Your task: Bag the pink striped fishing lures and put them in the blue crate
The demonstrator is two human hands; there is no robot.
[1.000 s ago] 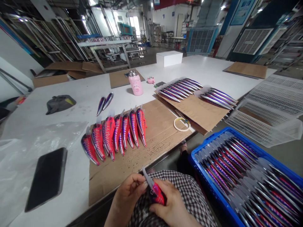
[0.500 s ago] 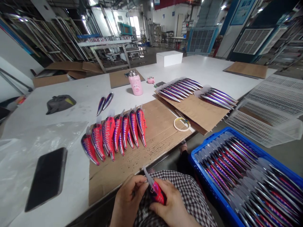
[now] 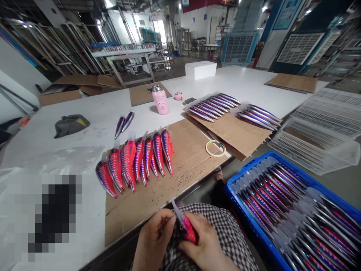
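Note:
Over the lap, my right hand (image 3: pixel 204 237) is closed around a red and purple fishing lure (image 3: pixel 187 230), whose clear lip points up and away from me. Close against the lure's head, my left hand (image 3: pixel 156 234) has thumb and forefinger pinched together; what sits between those fingertips is hidden. Several red lures with purple and silver stripes (image 3: pixel 128 162) lie in a row on the cardboard sheet (image 3: pixel 186 165) in front of my hands. Two darker lures (image 3: pixel 124 124) lie behind that row on the white table.
At the right stands a blue crate (image 3: pixel 229 192) full of lures. More lures (image 3: pixel 213 106) rest on raised cardboard (image 3: pixel 234 135), near a cream ring (image 3: pixel 216 148). A pink bottle (image 3: pixel 160 101), a white box (image 3: pixel 200 70) and a grey cloth (image 3: pixel 70 126) are on the table; a pixelated dark patch covers the left.
Both hands and the lure stay almost in place. The view has shifted very slightly. The dark phone at the left is now covered by pixelation.

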